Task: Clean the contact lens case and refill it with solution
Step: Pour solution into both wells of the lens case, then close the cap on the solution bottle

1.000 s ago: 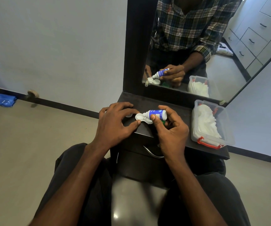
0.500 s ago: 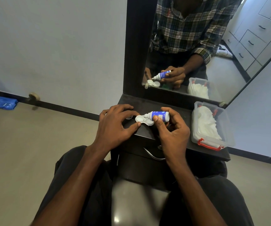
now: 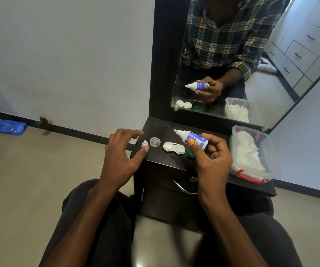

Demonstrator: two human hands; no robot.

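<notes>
**Solution bottle lifted off the open lens case**

The left hand (image 3: pixel 119 157) hovers at the near left corner of the dark vanity top (image 3: pixel 167 160), its fingers spread and loosely bent, holding nothing; the thumb tip sits just beside a small white bottle cap (image 3: pixel 144 144). The right hand (image 3: pixel 211 158) grips the solution bottle (image 3: pixel 192 138), thumb pressed on the blue label and fingers curled round the body. The bottle is tilted, its white nozzle pointing up and to the left, above the table and clear of the case.

The white contact lens case (image 3: pixel 174 147) lies flat on the vanity top between the two hands, both wells uncovered. Whether the wells hold liquid cannot be told. A clear round lid (image 3: pixel 154 142) lies just to its left, near the bottle cap. A green lid (image 3: pixel 191 153) shows partly behind the right thumb.

Further right stands a clear plastic box (image 3: pixel 270 162) with red latches, filled with white tissue. Behind everything, the mirror (image 3: pixel 270 78) reflects the bottle, case and box.
</notes>
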